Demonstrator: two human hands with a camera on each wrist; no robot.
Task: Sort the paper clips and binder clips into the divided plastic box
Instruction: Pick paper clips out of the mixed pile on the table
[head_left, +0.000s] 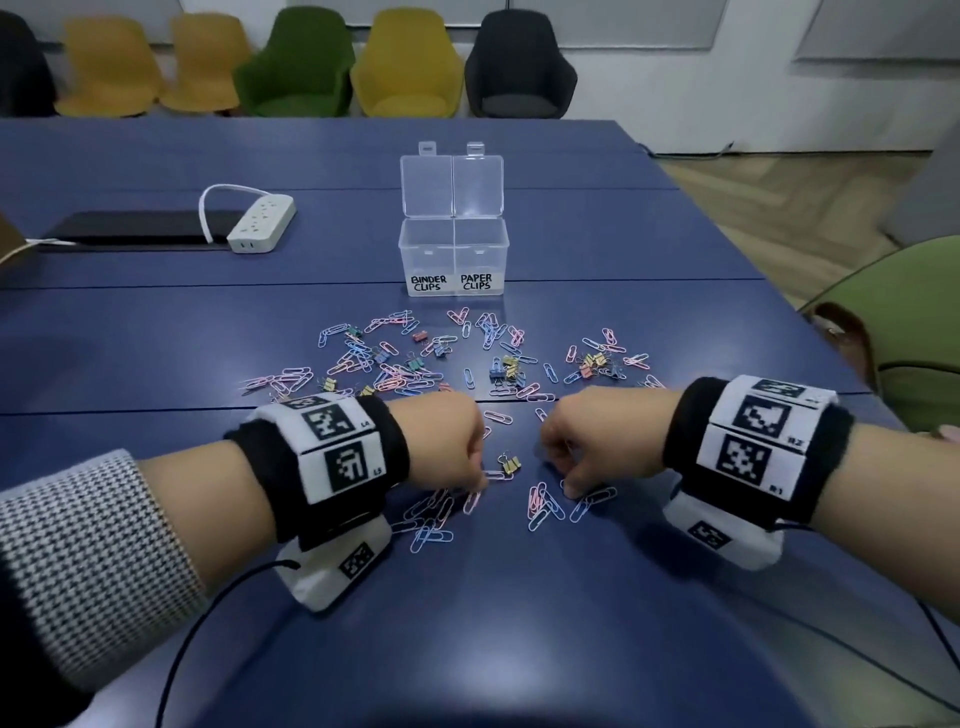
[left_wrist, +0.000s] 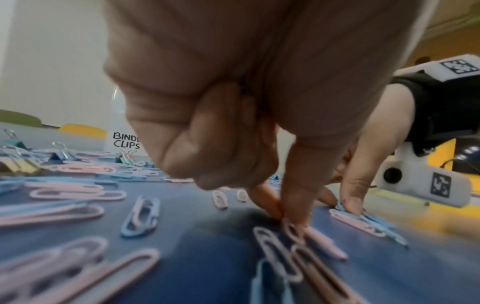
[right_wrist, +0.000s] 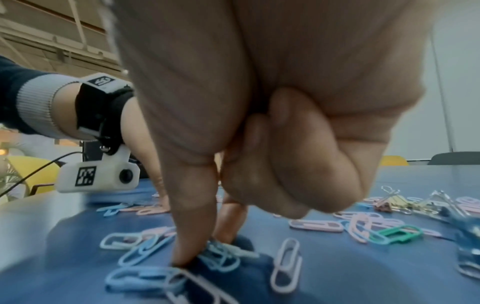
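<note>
While both hands work the lower middle of the head view, the left hand pinches a pink wire paper clip against the dark blue bench, and the right hand pinches a pale blue paper clip. The clear divided plastic box sits open at upper centre, with loose clips scattered between.

At upper left of your head view, a white power strip lies on the blue counter; coloured chairs line the top.
</note>
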